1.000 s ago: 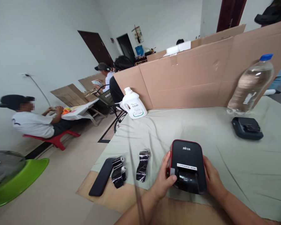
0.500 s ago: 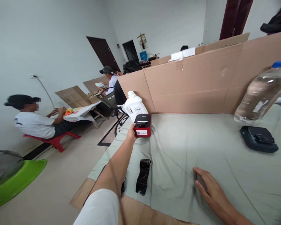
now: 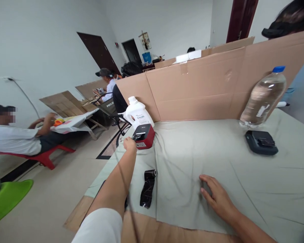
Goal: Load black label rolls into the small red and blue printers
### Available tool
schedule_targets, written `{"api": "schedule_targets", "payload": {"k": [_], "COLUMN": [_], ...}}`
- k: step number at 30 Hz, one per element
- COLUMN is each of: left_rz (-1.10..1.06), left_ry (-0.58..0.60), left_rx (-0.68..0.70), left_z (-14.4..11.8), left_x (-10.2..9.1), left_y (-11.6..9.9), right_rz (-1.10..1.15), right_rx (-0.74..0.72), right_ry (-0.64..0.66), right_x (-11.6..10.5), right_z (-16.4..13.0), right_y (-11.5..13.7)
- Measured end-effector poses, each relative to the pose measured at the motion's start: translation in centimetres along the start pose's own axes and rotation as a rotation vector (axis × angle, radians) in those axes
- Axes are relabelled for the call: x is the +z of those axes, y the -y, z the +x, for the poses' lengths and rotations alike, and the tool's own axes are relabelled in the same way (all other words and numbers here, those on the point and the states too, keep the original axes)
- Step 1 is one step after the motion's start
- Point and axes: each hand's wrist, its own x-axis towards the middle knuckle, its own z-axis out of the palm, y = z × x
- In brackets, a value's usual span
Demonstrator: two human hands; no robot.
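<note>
My left hand (image 3: 130,144) is stretched forward, fingers closed, at the front left corner of a small red and black label printer (image 3: 148,136). A dark glossy strip (image 3: 137,137) comes from the printer's top to my fingertips, which seem to pinch its end. Behind the printer leans a white jug (image 3: 139,113). Nearer to me lies a partly unrolled black roll (image 3: 148,189) on the greenish cloth (image 3: 182,162). My right hand (image 3: 216,195) rests on the cloth, thumb and fingers apart, holding nothing.
At the right lies a dark device (image 3: 261,142), with a large clear bottle with a blue cap (image 3: 264,98) behind it. A cardboard wall (image 3: 192,91) borders the table's far side. On the left, a person (image 3: 15,135) sits on a red stool; a green fan part (image 3: 11,200) stands nearby.
The printer has turned so that more of its red right side shows. My left hand has gone from its side to its front left corner. The view has shifted to the right.
</note>
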Motion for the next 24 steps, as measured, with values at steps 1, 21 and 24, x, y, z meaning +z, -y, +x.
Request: {"api": "schedule_targets", "payload": {"k": [1, 21, 24], "left_rz": [0.003, -0.123, -0.103], "left_ry": [-0.021, 0.689, 0.720], "left_rx": [0.050, 0.258, 0.288], "left_z": [-1.5, -22.8, -22.8], "left_x": [0.2, 1.2, 1.3], "left_y": [0.1, 12.1, 12.3], "right_rz": [0.004, -0.626, -0.842], "right_rx": [0.009, 0.168, 0.503], "right_ry": [-0.001, -0.163, -0.219], "right_x": [0.0, -11.8, -15.5], "right_z": [0.1, 7.4, 10.9], "right_y": [0.0, -9.5, -13.2]}}
